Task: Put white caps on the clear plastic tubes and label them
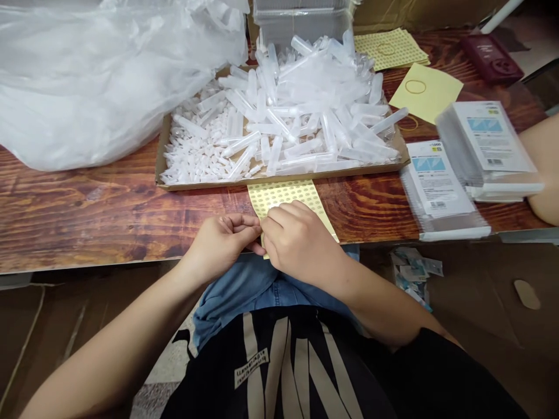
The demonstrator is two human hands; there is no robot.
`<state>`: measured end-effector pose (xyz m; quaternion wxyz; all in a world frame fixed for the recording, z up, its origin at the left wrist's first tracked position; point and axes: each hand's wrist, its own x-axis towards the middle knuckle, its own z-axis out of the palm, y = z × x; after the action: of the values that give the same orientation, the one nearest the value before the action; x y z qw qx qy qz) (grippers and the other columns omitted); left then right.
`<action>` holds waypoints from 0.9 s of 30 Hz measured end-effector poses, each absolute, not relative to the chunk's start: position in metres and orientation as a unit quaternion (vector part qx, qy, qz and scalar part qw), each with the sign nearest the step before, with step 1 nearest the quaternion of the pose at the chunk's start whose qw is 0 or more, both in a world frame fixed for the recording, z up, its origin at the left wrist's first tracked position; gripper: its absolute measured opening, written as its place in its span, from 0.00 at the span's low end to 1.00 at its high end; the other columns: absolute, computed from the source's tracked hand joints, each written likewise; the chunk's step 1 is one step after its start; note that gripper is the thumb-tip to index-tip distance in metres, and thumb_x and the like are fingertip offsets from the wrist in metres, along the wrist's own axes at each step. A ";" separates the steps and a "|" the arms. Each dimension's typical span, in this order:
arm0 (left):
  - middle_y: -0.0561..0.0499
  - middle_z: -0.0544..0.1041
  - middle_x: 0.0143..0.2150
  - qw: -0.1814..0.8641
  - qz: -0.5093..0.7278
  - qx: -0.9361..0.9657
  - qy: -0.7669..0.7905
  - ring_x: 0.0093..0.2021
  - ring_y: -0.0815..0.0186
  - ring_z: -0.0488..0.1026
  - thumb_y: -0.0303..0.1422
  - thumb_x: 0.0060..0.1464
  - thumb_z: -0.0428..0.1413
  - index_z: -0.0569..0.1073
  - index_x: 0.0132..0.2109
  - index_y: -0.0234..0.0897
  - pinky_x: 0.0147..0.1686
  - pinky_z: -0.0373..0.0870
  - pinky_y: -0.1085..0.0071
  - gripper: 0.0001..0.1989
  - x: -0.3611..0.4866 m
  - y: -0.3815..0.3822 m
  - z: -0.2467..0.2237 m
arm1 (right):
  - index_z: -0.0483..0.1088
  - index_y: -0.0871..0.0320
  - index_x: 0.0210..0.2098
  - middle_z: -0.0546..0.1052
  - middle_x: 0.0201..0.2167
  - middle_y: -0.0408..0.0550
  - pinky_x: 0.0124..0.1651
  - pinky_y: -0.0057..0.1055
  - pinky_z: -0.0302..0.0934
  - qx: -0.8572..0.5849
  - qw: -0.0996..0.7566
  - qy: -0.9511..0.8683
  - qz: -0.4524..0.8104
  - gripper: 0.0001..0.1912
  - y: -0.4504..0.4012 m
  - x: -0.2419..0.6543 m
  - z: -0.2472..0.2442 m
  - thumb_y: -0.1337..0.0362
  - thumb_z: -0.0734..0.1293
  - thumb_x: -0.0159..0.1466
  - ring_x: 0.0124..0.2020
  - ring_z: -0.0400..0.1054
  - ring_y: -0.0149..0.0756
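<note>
My left hand and my right hand meet at the table's front edge, fingertips touching. Both have their fingers curled into a pinch; whatever lies between them is hidden by the fingers. Beneath my right hand is a yellow sheet of small round stickers, its far end reaching the front of a shallow cardboard tray. Translucent plastic tubes with rounded ends are heaped in this tray. Small white pointed plastic pieces fill its left side.
A large white plastic bag bulges at the left. On the right stand two stacks of clear packets with printed cards, a near stack and a far stack. More yellow sheets and a dark red box lie behind. Another person's arm rests at the right edge.
</note>
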<state>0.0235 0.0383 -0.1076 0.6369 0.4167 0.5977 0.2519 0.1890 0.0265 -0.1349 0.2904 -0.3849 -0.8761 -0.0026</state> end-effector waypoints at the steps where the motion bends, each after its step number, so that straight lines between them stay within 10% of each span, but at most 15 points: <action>1: 0.52 0.80 0.26 0.638 0.253 0.417 0.596 0.25 0.70 0.77 0.33 0.44 0.69 0.79 0.33 0.32 0.30 0.76 0.76 0.11 0.024 0.038 -0.108 | 0.72 0.61 0.27 0.69 0.24 0.49 0.36 0.36 0.50 -0.386 0.288 -0.876 0.001 0.18 0.027 0.189 -0.135 0.74 0.57 0.68 0.29 0.58 0.38; 27: 0.50 0.78 0.23 0.639 0.183 0.465 0.585 0.22 0.70 0.73 0.36 0.51 0.64 0.75 0.35 0.33 0.19 0.57 0.78 0.10 0.017 0.042 -0.104 | 0.77 0.59 0.32 0.79 0.32 0.50 0.45 0.35 0.69 -0.431 0.339 -0.816 0.182 0.14 0.025 0.204 -0.142 0.69 0.62 0.69 0.37 0.73 0.36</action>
<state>0.0167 0.0420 -0.1040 0.6394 0.4647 0.5847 0.1828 0.2036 0.0248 -0.1418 0.3395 -0.4314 -0.8158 0.1818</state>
